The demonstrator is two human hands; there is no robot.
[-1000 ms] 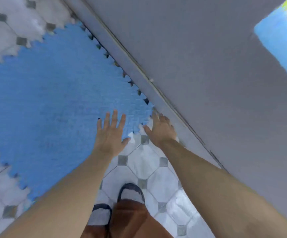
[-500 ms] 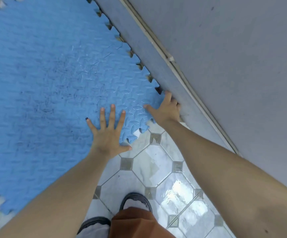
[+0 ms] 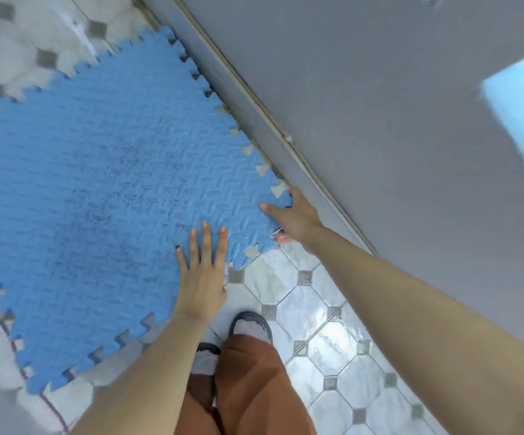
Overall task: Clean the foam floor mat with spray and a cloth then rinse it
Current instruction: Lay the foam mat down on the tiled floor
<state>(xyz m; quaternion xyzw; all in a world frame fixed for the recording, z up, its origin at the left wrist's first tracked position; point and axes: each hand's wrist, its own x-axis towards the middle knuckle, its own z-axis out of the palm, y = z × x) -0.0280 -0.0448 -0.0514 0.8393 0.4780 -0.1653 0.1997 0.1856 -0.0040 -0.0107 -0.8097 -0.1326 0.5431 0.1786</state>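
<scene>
Fig.: I see L hand (image 3: 202,279) flat, fingers straight, pressing blue foam mat (image 3: 103,196) near its edge. R hand (image 3: 295,216) grips mat corner w/ thumb on top, beside grey wall (image 3: 379,127). Mat lies ahead-left of both hands on tiled floor (image 3: 310,312).

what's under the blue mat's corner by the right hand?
A small pink-red thing peeks out under the mat beside the right hand. Most of it is covered; tiled floor elsewhere.

foam floor mat (image 3: 103,215) | blue, 1 square tile, jigsaw-toothed edges, embossed texture, dark scuffs mid-surface | lies flat on tiled floor, 1 edge along the grey wall base
</scene>
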